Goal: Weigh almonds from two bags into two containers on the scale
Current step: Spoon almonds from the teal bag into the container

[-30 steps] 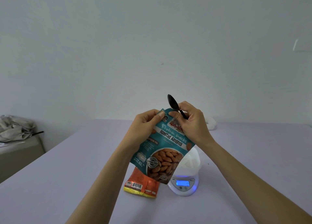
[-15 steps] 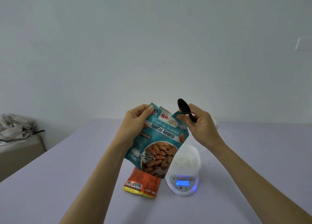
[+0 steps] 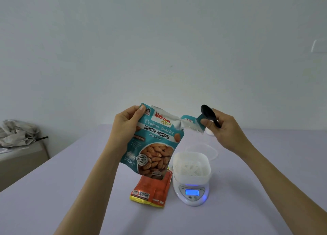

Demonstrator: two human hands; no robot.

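Left hand (image 3: 126, 126) gripping teal almond bag (image 3: 155, 146), right hand (image 3: 224, 128) pinching torn strip (image 3: 190, 123) and black spoon (image 3: 208, 112), white container (image 3: 192, 167) on scale (image 3: 192, 193)

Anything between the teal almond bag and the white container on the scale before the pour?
Nothing visible. The white container on the scale is open-topped, just right of and below the teal bag. The right hand pinches the bag's torn strip and a black spoon.

right hand (image 3: 224, 128) | moved right | tear strip (image 3: 190, 123) now mostly torn from teal almond bag (image 3: 154, 146) top
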